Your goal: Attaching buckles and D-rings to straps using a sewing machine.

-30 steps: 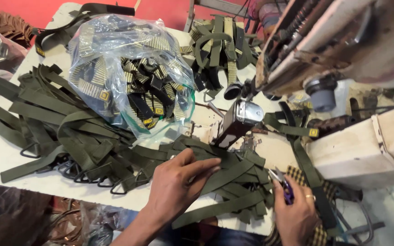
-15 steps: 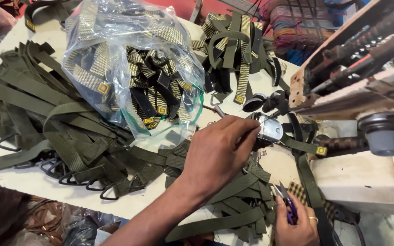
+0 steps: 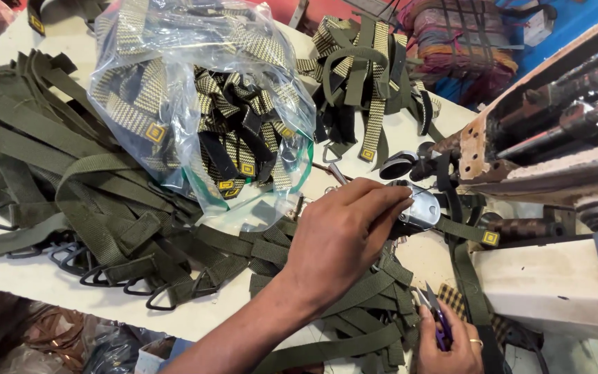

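My left hand (image 3: 344, 239) reaches forward across the table (image 3: 410, 135), fingers pinched together at the shiny metal plate (image 3: 420, 208) under the head of the sewing machine (image 3: 555, 131); fingertips rest on the strap end lying there, a narrow olive strap (image 3: 461, 232) with a small yellow label (image 3: 491, 238). Grip looks closed on the webbing, though the fingers hide the exact contact. Forearm comes in from the lower left, wrist roughly level, palm down. My right hand (image 3: 451, 343) sits low at the table's near edge, curled shut around small thread snips (image 3: 434, 312), blades pointing up and away; a ring shows on one finger. Hands are well apart. Judgement: this is the positioning step, strap end being set at the needle area. The next move would call for holding the end flat and square on the plate. Finished or waiting olive straps (image 3: 70, 180) lie heaped to the left with black buckles (image 3: 105, 273) along the near edge; a clear bag (image 3: 202, 111) of patterned straps sits behind them.
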